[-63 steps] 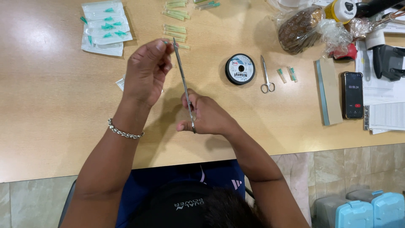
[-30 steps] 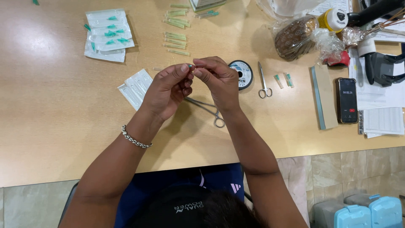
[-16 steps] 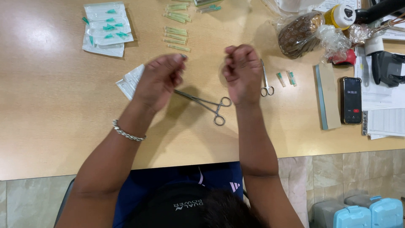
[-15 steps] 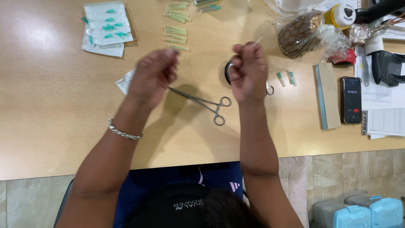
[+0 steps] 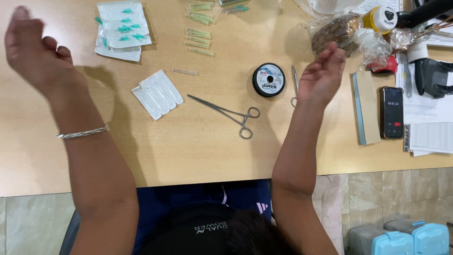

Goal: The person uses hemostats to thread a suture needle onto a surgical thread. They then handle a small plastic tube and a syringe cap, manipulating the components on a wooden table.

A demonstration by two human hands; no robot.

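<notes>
My left hand (image 5: pixel 33 49) is raised at the far left above the wooden table (image 5: pixel 198 151), its fingers partly curled and its back toward me. My right hand (image 5: pixel 321 73) is up at the right, fingers straight and loosely together, next to a black spool of line (image 5: pixel 268 80). I see nothing in either hand; any fine thread is too thin to make out. Steel forceps (image 5: pixel 226 113) lie on the table between my arms, touching neither hand. Small scissors (image 5: pixel 294 82) lie partly behind my right hand.
White blister packs (image 5: pixel 158 93) and packets with green-capped pieces (image 5: pixel 121 28) lie at the back left. A grey-blue block (image 5: pixel 365 108), a phone (image 5: pixel 391 112), papers and a bag of brown material (image 5: pixel 337 30) crowd the right. Blue boxes (image 5: pixel 401 238) stand on the floor.
My hands were close together in fists above the forceps; they have swung wide apart, the left far to the left and the right toward the spool. The forceps have stayed on the table.
</notes>
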